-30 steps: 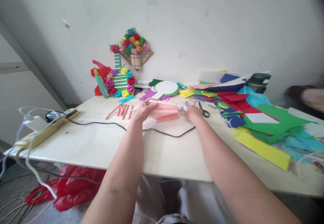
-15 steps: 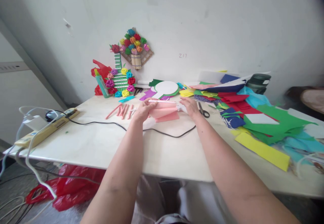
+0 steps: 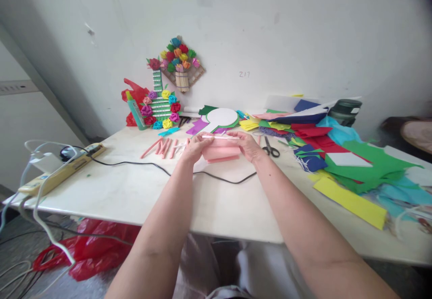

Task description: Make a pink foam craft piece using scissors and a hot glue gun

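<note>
Between my hands is a sheet of pink crepe paper [image 3: 221,151] with a thin white stick [image 3: 220,137] lying along its far edge. My left hand [image 3: 197,147] pinches the left end of the stick and paper. At the other end, my right hand [image 3: 246,146] grips them the same way, thumb and fingers closed. The paper hangs toward me from the stick. Several pink paper-wrapped sticks [image 3: 165,148] lie left of my left hand. Black-handled scissors [image 3: 271,147] rest just right of my right hand.
A black cable [image 3: 232,181] crosses the table in front of the paper. Behind my hands lies a white round paddle shape [image 3: 221,118]. Coloured paper sheets [image 3: 357,159] pile up on the right. A glue bottle [image 3: 135,112] and power strip [image 3: 64,170] are at left.
My right hand has moved in from the side and now grips the right end of the stick and paper. My left hand has shifted slightly right.
</note>
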`<action>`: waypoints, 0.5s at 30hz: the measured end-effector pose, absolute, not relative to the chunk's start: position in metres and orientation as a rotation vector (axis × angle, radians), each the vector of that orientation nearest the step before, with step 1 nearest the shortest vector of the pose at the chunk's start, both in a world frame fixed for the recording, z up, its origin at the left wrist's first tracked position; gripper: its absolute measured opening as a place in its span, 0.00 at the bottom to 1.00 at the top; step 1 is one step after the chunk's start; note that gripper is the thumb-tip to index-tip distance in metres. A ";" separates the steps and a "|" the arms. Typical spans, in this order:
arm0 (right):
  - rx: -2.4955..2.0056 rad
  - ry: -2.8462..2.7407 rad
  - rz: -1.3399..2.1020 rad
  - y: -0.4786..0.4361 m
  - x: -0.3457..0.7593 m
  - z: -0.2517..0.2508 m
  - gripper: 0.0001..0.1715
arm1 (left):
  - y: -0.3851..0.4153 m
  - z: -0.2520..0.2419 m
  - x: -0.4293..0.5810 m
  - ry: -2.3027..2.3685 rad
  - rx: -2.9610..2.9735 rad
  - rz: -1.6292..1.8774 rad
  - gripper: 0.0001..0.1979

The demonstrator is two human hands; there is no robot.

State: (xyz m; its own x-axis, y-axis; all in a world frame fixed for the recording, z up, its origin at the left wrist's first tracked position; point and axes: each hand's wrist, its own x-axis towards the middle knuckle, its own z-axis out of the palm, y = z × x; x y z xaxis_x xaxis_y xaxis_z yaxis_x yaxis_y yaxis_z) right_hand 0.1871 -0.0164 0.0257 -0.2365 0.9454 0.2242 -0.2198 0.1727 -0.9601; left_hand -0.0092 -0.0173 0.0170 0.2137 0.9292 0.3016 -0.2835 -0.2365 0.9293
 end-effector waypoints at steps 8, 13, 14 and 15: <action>-0.795 -1.266 1.330 -0.013 0.186 0.022 0.20 | -0.016 0.016 -0.008 0.675 1.308 1.303 0.17; -0.761 -1.263 1.320 -0.010 0.185 0.019 0.18 | -0.015 0.016 -0.009 0.658 1.291 1.295 0.18; -0.762 -1.263 1.311 -0.010 0.185 0.019 0.18 | -0.015 0.015 -0.009 0.664 1.288 1.296 0.18; -0.768 -1.260 1.303 -0.010 0.185 0.019 0.17 | -0.014 0.015 -0.009 0.671 1.287 1.296 0.18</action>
